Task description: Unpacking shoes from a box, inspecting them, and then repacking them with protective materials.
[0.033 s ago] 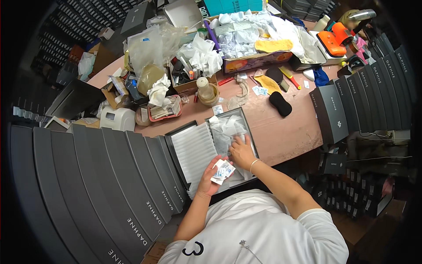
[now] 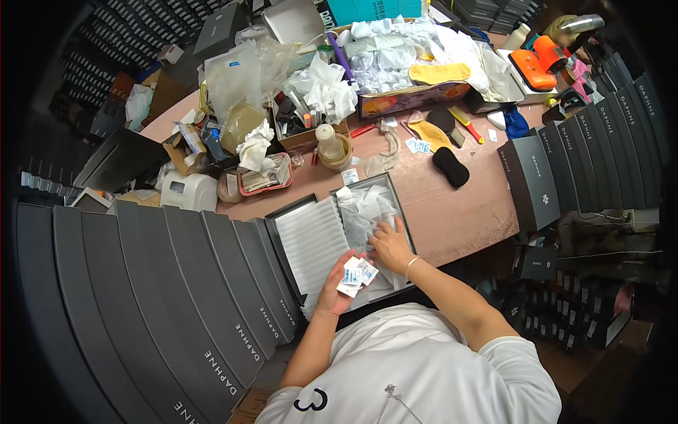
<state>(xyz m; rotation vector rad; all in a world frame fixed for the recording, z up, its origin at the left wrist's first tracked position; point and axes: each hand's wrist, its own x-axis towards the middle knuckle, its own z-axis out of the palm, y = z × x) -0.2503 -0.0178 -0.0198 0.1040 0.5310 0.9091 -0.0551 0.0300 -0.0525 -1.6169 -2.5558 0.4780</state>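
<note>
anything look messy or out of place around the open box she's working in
The open grey box itself looks orderly: tissue paper inside, right hand on it, left hand holding small white packets. Behind it, two loose packets and a black insole lie scattered on the pink table, and crumpled white paper spills from cartons.

You stood at a curved, reddish-brown surface (image 2: 459, 212) that ran from upper left to lower right, most of it buried under clutter. A long row of dark grey boxes (image 2: 141, 297) fanned out on your left, and another row of the same boxes (image 2: 600, 141) stood on edge to your right. Behind the surface, stacks of dark boxes (image 2: 127, 35) filled the far corner. Lower right, smaller dark boxes (image 2: 572, 318) were piled over a brown floor (image 2: 572, 374). The light was even and bright over the middle and fell away at the edges.
</note>
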